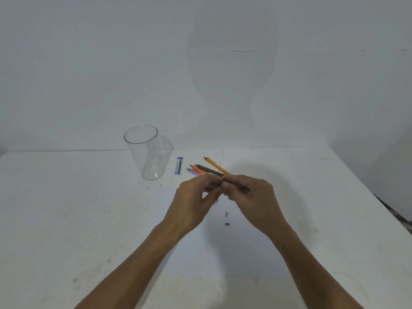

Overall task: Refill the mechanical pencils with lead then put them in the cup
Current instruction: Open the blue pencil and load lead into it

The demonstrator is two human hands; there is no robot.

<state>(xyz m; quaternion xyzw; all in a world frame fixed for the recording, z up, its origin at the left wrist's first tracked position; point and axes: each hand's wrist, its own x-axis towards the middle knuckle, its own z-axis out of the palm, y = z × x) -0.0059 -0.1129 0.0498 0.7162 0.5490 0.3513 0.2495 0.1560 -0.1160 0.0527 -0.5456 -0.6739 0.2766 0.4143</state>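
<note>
My left hand (196, 197) and my right hand (247, 192) meet fingertip to fingertip above the white table. Together they pinch a thin pencil, of which only a small blue bit (220, 185) shows between the fingers. Just behind the hands several pencils lie side by side: a yellow one (216, 165), a dark one (208, 170), an orange one (198, 169) and a purple one (192, 171). A blue-and-white lead case (179, 166) lies left of them. The clear cup (145, 152) stands upright and empty further left.
Two small grey parts (226, 213) (227, 224) lie on the table below the hands. A white sheet (234, 241) covers the table under my forearms. The table's right edge (379, 197) runs diagonally, and a white wall rises close behind the table.
</note>
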